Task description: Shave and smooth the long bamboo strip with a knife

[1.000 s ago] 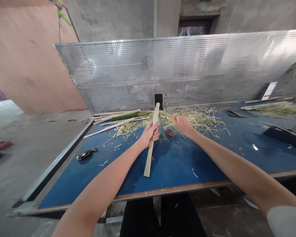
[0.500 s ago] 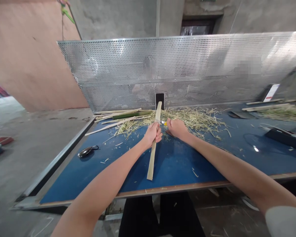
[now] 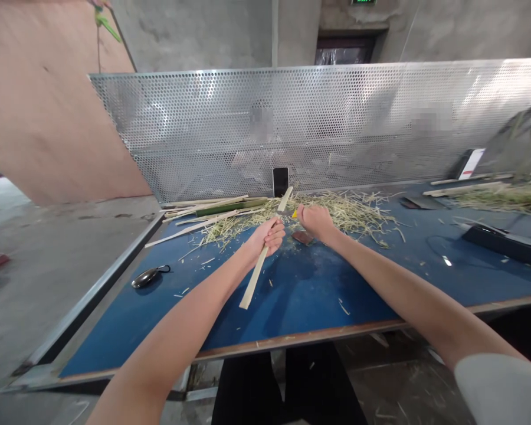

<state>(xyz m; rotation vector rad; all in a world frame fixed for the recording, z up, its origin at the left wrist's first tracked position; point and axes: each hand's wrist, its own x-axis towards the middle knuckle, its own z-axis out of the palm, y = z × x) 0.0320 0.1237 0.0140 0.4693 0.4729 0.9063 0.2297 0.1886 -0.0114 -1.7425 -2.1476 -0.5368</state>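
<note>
Nearest to the person, the lower end of a pale flat strip (image 3: 253,282) is over the blue counter (image 3: 318,295); whether it touches, I cannot tell. Farther along, the left hand (image 3: 269,237) has its fingers closed around the strip; this grip should be firm, so the strip does not twist. Slightly beyond, the right hand (image 3: 316,221) has its fingers wrapped on a yellow-handled tool (image 3: 294,214), pointed inward to the strip. Both hands nearly meet, so I would keep the left thumb well away from the edge and press lightly, at a low angle. Behind are loose shavings (image 3: 358,212) and an upright phone (image 3: 281,182).
</note>
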